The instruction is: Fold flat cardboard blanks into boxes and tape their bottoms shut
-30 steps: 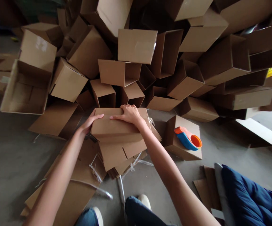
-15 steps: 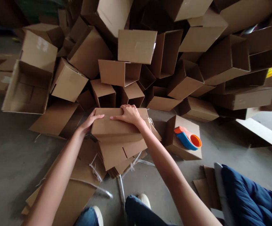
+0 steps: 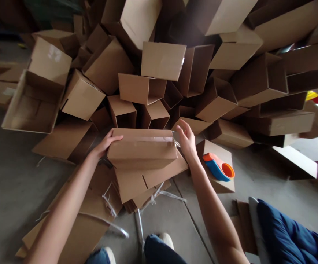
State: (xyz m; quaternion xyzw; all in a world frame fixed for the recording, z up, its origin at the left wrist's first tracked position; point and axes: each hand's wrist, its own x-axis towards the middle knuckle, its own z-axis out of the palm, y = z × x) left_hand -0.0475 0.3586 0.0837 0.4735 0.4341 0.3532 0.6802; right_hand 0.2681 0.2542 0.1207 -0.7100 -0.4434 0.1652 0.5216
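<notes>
A cardboard box lies in front of me on flat cardboard sheets, with a strip of clear tape along the seam on its top. My left hand grips the box's left end, thumb on the top face and fingers round the side. Just off the right end is my right hand, raised with fingers apart and nothing seen in it. To its right, an orange and blue tape dispenser rests on another cardboard box.
Many open cardboard boxes are heaped ahead. Flattened cardboard lies at lower left, with loose white strapping near my feet. A dark blue padded cushion or garment is at lower right.
My right hand has lifted off the box top and moved right, past its end, uncovering the tape strip. My left hand stays on the left end. The view has shifted slightly.
</notes>
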